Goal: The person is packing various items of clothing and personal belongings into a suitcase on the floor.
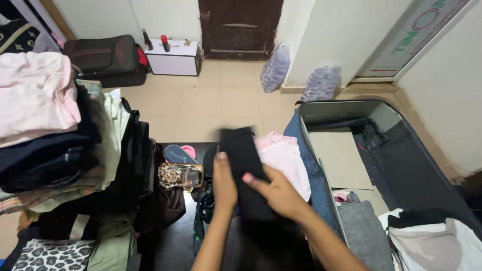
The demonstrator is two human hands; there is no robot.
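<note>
A folded black garment (243, 155) is held upright in front of me over a dark surface. My left hand (223, 183) grips its left edge, fingers pointing up. My right hand (276, 191) presses on its lower right side, thumb across the cloth. Just behind the black garment lies a folded pale pink garment (285, 156). To its right an open suitcase (401, 165) lies on the floor, with a beige board, a grey cloth (364, 233) and white clothes (434, 243) inside.
A tall stack of folded clothes (42, 125) rises at the left, with dark garments hanging beside it. A beaded clear bag (181, 175) and a slipper (179, 153) lie near my left hand. A dark suitcase (100, 57), a white box and wrapped bundles stand by the far wall.
</note>
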